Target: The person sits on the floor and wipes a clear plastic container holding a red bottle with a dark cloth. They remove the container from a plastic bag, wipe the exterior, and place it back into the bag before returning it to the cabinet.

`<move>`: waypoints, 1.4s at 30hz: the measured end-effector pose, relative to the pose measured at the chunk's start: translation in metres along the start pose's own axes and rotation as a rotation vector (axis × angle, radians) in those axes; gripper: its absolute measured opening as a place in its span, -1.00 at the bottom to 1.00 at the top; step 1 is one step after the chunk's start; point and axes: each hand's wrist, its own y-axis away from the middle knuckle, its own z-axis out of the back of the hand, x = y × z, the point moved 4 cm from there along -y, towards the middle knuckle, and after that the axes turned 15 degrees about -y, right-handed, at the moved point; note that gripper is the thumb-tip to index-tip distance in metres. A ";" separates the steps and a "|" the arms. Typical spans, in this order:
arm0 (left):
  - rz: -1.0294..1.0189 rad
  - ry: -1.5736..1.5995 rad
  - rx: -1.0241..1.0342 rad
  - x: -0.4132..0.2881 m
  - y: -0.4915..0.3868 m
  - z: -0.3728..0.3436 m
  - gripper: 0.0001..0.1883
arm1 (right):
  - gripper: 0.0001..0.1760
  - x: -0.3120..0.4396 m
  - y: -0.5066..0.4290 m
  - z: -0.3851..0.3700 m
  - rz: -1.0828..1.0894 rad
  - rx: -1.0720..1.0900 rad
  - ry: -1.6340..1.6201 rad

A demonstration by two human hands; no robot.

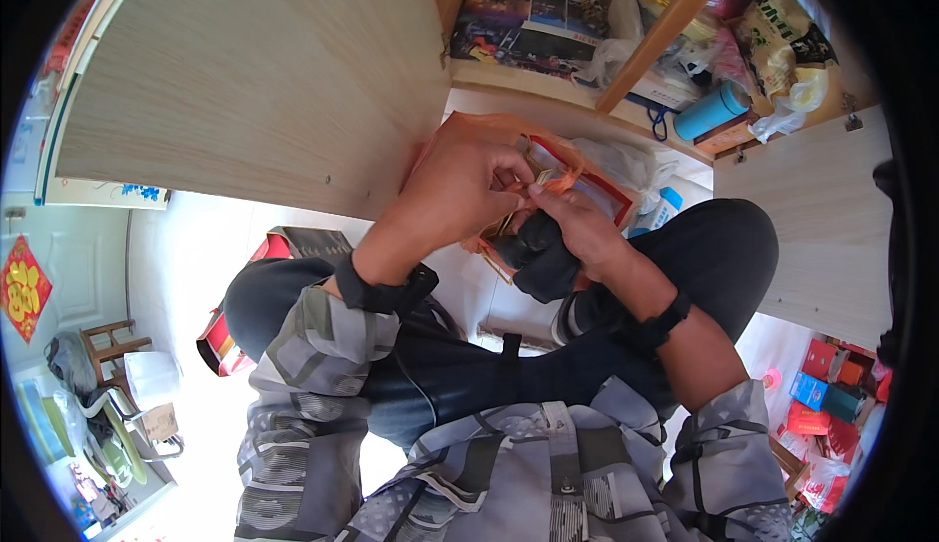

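My left hand (469,171) and my right hand (583,226) meet in front of the cupboard, their fingertips pinching the gathered plastic of an orange bag (488,127). Inside or behind the thin plastic shows a flat thing with a red edge (623,208). Gold-coloured strips or cords peek out around the fingers. A soft black bundle (543,259) hangs against the fingers of my right hand; what it is cannot be made out. Both hands partly cover the bag's mouth.
Wooden cupboard doors stand open at left (257,80) and right (803,226). The shelf holds a blue bottle (711,110), a picture box (528,17) and plastic bags. A white-and-blue package (660,210) lies beside my knee. Red boxes (818,358) are stacked at right; a wooden chair (114,351) stands at left.
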 end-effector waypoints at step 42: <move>0.575 0.464 0.278 0.059 -0.009 -0.061 -0.82 | -0.66 -0.011 0.022 0.009 0.207 -0.040 0.022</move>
